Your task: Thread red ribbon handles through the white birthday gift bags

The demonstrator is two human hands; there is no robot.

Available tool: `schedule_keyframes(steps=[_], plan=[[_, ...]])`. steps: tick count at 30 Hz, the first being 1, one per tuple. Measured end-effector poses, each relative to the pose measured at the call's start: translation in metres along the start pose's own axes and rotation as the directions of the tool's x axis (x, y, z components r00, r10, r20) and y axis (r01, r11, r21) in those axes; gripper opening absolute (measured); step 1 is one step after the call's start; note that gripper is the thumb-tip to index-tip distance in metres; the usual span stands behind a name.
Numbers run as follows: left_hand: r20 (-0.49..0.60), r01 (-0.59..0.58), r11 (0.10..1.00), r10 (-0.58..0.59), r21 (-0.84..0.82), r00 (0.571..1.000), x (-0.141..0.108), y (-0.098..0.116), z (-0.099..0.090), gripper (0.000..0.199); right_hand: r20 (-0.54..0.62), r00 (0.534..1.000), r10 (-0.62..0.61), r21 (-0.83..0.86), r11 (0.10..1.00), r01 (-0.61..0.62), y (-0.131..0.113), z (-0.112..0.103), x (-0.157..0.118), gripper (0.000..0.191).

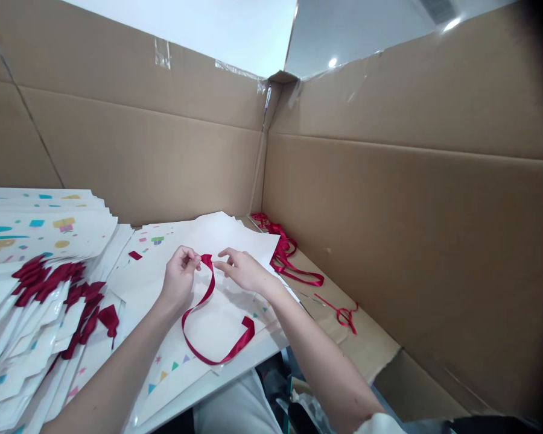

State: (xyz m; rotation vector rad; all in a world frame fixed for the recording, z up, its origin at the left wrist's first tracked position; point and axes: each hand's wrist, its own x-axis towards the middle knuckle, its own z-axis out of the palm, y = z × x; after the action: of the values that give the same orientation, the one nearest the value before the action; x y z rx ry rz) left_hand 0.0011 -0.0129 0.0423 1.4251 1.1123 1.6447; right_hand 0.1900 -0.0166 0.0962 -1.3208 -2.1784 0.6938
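Head cam: L hand (180, 274) pinches red ribbon (243, 343), pinched bit hidden; R hand (244, 269) unclosed, poss. touching it.

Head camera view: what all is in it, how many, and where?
Printed sheets: several, white, centre
Long ribbon: one, red, centre
Scrap: one, dark red, on sheets
Loose ribbons: uncountable, red, right of sheets
Thin looped cord: one, red, right
Stack: one, white with coloured prints, left
Ribbon pieces: many, dark red, on stack
Cardboard walls: two, brown, behind and right
Tape: several, clear, walls' upper edges
Ceiling lights: two, white, upper right
Left hand: one, bare, pinching that ribbon
Right hand: one, bare, beside it
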Motion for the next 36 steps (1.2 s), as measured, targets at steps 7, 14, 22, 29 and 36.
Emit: schedule_keyframes(steps=[7,14,22,29,36], plan=[[0.072,-0.047,0.999,0.046,0.003,0.996,0.001,0.002,-0.002,0.017,-0.035,0.988,-0.148,0.196,0.969,0.152,-0.003,0.008,0.023,0.024],[0.431,-0.017,0.927,-0.158,0.375,0.889,0.007,-0.011,-0.026,0.027,-0.317,0.936,-0.154,0.355,0.895,0.268,-0.030,-0.057,0.008,0.021],[0.580,-0.256,0.738,-0.218,0.624,0.785,0.008,-0.034,-0.032,0.044,-0.650,0.726,-0.226,0.297,0.803,0.517,-0.071,-0.162,-0.072,0.015],[0.592,-0.238,0.783,-0.198,0.575,0.781,0.008,-0.037,-0.028,0.052,-0.776,0.577,-0.254,0.131,0.830,0.542,-0.078,-0.179,-0.109,0.010],[-0.022,0.065,0.292,-0.151,0.954,0.988,0.053,-0.044,-0.068,0.049,-0.797,0.532,-0.284,0.063,0.838,0.543,-0.076,-0.178,-0.115,0.008]])
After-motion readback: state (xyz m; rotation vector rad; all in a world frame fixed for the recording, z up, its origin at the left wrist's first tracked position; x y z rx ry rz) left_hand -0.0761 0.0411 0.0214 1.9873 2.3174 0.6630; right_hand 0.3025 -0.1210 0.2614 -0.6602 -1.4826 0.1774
